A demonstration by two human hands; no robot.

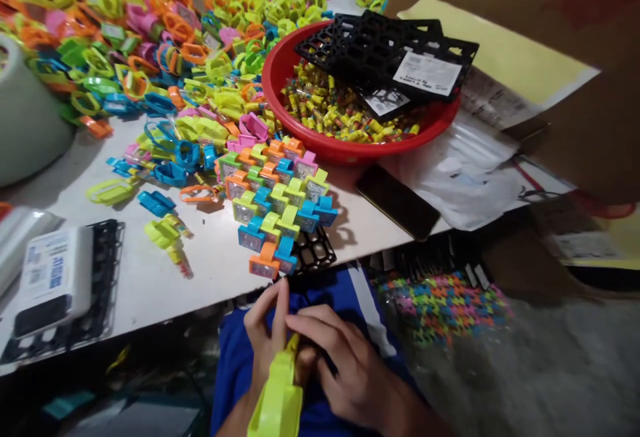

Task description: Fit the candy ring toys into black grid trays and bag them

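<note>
A yellow-green plastic toy watch rises toward the camera between my hands, over my lap. My left hand is closed at its narrow end, thumb and forefinger drawn together. From the other side, my right hand pinches the same end with bent fingers; the exact contact is partly hidden. Just beyond my fingertips, at the table edge, a black grid tray carries rows of orange, blue, green and yellow toy watches. Left of it lie a loose blue watch and a yellow watch with small candy-filled tubes.
A red basin of yellow-wrapped pieces has black grids on top. A phone lies to its right. Behind is a heap of colourful watches. At left are a white package and a pale tub; cardboard stands right.
</note>
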